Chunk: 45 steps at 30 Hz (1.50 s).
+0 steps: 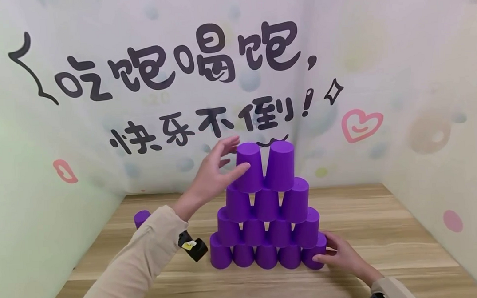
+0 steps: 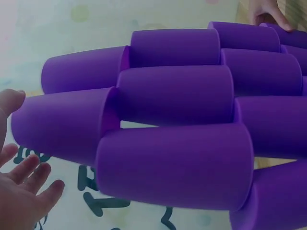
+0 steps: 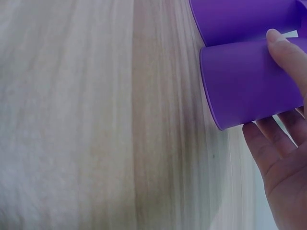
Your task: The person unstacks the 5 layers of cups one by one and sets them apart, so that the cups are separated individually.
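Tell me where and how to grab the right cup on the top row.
Best to grip the cup around its wall at mid-height, coming from the right. It stands upside down and narrows upward, so fingers near the top would likely slip off. Its right side is free, while its neighbour crowds the left.
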{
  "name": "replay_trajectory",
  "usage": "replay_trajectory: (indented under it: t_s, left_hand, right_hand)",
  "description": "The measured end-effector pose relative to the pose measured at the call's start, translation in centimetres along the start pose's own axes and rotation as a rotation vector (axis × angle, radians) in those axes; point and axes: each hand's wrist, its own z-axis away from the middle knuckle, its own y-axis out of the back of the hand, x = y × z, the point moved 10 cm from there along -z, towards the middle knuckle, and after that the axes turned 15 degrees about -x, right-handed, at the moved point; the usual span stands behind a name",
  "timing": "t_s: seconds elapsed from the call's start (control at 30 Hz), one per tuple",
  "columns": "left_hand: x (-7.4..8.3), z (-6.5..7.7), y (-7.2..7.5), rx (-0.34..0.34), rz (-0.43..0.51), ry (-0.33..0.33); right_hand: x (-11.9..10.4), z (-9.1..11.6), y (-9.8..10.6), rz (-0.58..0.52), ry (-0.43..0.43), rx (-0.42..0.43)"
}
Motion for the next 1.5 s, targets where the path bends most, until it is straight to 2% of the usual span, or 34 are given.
replay_trajectory:
  t_s: [0.23,0.5,0.63,0.77,0.87,1.0,1.2,1.37,1.5]
  left_hand:
    - [-0.7,-0.3,-1.4,0.013,0.018,0.003]
    - [-0.7,-0.3,-1.2,0.048,0.019,-0.015]
    - [-0.2,-0.1,0.2,0.080,0.012,-0.018]
    - [0.0,0.7,2.6,0.126,0.005,0.007]
    - [-0.6,1.7,4.7,0.164,-0.017,0.042]
    - [-2.4,3.6,7.1,0.221,-0.051,0.109]
    - [-7.3,7.4,9.6,0.287,-0.115,0.253]
    - [-12.3,10.6,10.1,0.303,-0.147,0.364]
    - [-15.8,12.9,9.6,0.319,-0.147,0.443]
  right_hand:
    - [-0.1,0.0,0.0,0.001,-0.003,0.000]
    - [-0.2,0.0,0.0,0.006,0.012,0.000]
    - [-0.2,0.0,-0.1,0.007,0.022,-0.003]
    - [-0.1,0.0,-0.1,0.008,0.017,-0.006]
    - [-0.1,0.0,-0.1,0.020,0.008,-0.003]
    - [0.1,0.1,-0.1,0.027,0.009,0.002]
    - [0.1,0.1,0.0,0.028,0.022,0.002]
    - [0.2,0.2,0.0,0.028,0.016,0.013]
    - [0.3,0.1,0.0,0.026,0.007,0.021]
